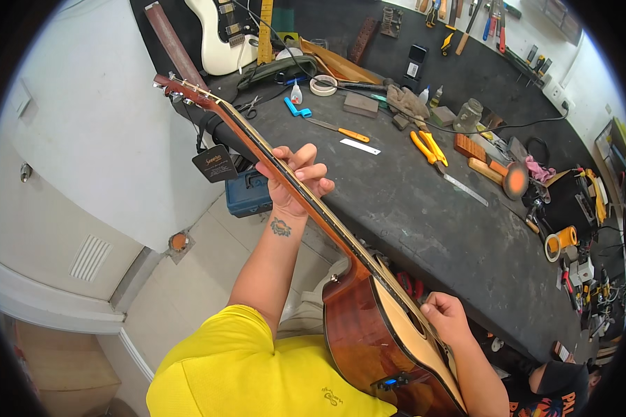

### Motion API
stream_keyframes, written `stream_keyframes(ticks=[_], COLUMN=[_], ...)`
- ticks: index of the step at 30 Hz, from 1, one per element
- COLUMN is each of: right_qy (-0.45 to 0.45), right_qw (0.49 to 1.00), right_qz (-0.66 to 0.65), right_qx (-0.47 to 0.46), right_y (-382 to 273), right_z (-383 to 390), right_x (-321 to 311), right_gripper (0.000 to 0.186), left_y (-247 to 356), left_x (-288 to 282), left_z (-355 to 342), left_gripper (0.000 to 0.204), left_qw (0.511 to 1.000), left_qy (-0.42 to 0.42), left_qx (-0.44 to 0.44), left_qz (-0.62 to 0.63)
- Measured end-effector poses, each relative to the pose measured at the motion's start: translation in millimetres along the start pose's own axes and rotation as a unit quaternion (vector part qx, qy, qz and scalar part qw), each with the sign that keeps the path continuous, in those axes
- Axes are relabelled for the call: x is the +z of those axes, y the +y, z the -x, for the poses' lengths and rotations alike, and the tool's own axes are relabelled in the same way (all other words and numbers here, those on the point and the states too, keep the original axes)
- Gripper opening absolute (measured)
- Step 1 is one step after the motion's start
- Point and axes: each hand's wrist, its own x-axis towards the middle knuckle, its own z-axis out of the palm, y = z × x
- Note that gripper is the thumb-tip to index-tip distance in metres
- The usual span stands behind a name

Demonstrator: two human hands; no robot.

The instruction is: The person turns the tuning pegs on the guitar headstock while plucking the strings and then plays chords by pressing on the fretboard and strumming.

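Observation:
An acoustic guitar (355, 323) with glossy red-brown sides and a pale top lies across my lap, its neck slanting up to the left. My left hand (286, 196) is wrapped round the neck about midway, with fingers curled over the fretboard side. Over the strings near the soundhole is my right hand (446, 317), its thumb and fingers pinched together. Whether a pick is between them is hidden. From the headstock (181, 90) hangs a dark tag (214, 165). A small panel with a blue light (391, 381) is set in the guitar's side.
The dark workbench (424, 215) runs along my right, holding yellow-handled pliers (431, 147), a blue string winder (298, 108), a mallet (515, 181) and a glass jar (468, 115). A white electric guitar (219, 52) stands behind. Another person (560, 386) is at lower right.

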Motion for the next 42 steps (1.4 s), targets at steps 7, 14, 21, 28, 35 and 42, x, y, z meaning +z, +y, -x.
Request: stream_keyframes(ticks=[7, 14, 21, 28, 35, 42], right_qy=[0.012, 0.038, 0.028, 0.004, 0.0, -0.018], right_qw=[0.995, 0.998, 0.999, 1.0, 0.999, 0.998], right_qz=[0.073, -0.049, 0.028, 0.008, 0.017, 0.046], right_qx=[-0.072, 0.009, 0.001, 0.005, -0.037, -0.043], right_y=[-12.5, 2.4, -2.0, 2.2, 5.8, -0.6], right_z=[-1.9, -4.6, -5.0, 0.3, -4.2, -4.6], right_x=[7.7, -2.4, 4.9, -8.2, -2.9, -1.2], right_gripper=[0.027, 0.04, 0.035, 0.024, 0.036, 0.034], left_y=[20.2, 18.9, 23.9, 35.8, 39.6, 41.6], left_x=[13.8, 4.9, 6.0, 18.7, -3.1, -0.3], left_z=[-16.4, -19.0, -14.5, -22.3, -33.1, -32.8], left_gripper=[0.046, 0.036, 0.037, 0.041, 0.041, 0.04], left_qw=[0.997, 0.999, 0.999, 0.989, 0.998, 0.997], left_qy=[0.014, 0.024, 0.021, 0.069, -0.005, -0.009], left_qx=[0.028, 0.023, 0.016, 0.013, 0.048, 0.074], left_qz=[-0.072, -0.038, -0.043, -0.134, -0.04, -0.018])
